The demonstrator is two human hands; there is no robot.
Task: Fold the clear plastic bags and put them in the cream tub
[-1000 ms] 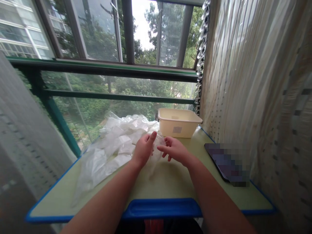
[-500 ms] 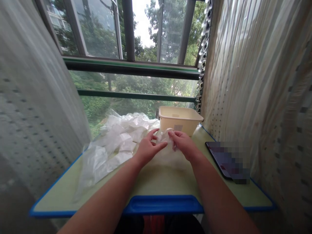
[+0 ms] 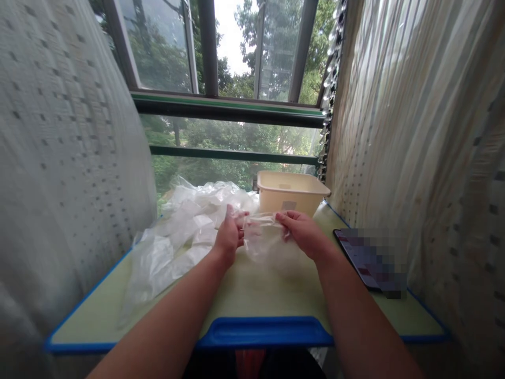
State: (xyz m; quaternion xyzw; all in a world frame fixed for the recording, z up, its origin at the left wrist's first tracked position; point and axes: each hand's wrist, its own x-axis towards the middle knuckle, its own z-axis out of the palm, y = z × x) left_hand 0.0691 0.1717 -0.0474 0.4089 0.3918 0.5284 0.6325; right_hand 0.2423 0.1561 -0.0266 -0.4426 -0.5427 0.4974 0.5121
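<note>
A clear plastic bag [image 3: 265, 241] hangs between my two hands just above the pale green table [image 3: 260, 295]. My left hand [image 3: 229, 235] is closed, pinching the bag's left top edge. On the other side, my right hand [image 3: 303, 231] pinches the right top edge with its fingers closed. The bag's mouth is stretched between them and its lower part rests on the table. A heap of more clear plastic bags [image 3: 185, 231] lies to the left of my left hand.
A cream plastic tub [image 3: 290, 193] stands at the table's far edge by the window. A dark flat device [image 3: 369, 258] lies on the right of the table. Curtains hang close on both sides. The table has a blue rim [image 3: 260, 332].
My hands lifted the clear bag off the table and moved apart, stretching its top edge between them. The view shifted, with the left curtain now filling more of the picture.
</note>
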